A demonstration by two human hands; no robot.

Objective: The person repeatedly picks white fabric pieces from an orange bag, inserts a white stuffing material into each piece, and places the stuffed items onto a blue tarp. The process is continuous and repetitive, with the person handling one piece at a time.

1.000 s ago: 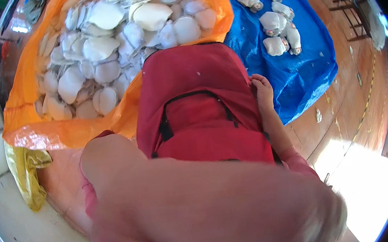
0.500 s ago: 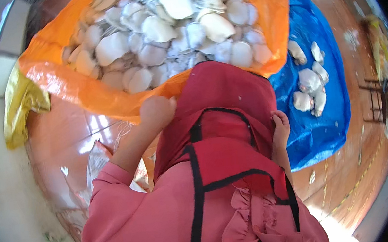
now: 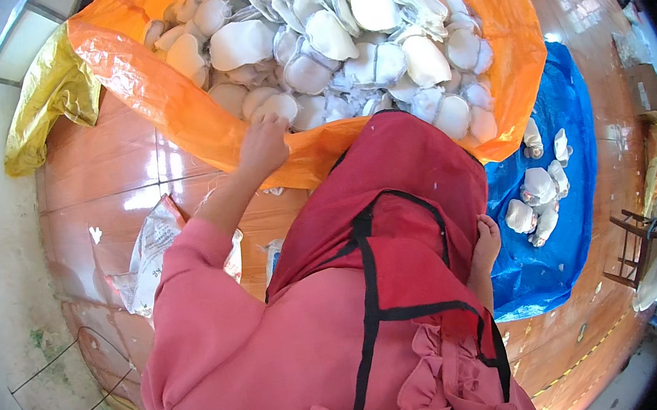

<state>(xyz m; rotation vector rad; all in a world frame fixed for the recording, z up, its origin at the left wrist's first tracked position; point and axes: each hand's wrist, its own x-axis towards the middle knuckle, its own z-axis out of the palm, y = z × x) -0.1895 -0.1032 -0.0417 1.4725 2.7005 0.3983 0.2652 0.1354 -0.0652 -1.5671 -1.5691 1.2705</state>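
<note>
My left hand (image 3: 263, 146) reaches forward to the near rim of an orange plastic sheet (image 3: 155, 87) heaped with several white moulded pieces (image 3: 371, 25). Its fingers curl at the edge of the heap; whether they grip a piece I cannot tell. My right hand (image 3: 486, 241) rests at the side of my red apron (image 3: 397, 221), fingers bent against the cloth, beside a blue sheet (image 3: 565, 174). That blue sheet carries several more white pieces (image 3: 538, 190). My pink sleeves and apron fill the lower middle of the view.
A yellow plastic sheet (image 3: 53, 96) lies bunched at the orange sheet's left end. A crumpled white printed bag (image 3: 154, 253) lies on the glossy brown floor (image 3: 104, 172) by my left arm. A dark wooden stand (image 3: 640, 243) is at the right, a wire rack (image 3: 81, 403) at lower left.
My head has turned, shifting the orange heap toward the upper middle. My left hand has gone out from my body to the heap's near edge. My right hand stays by the apron.
</note>
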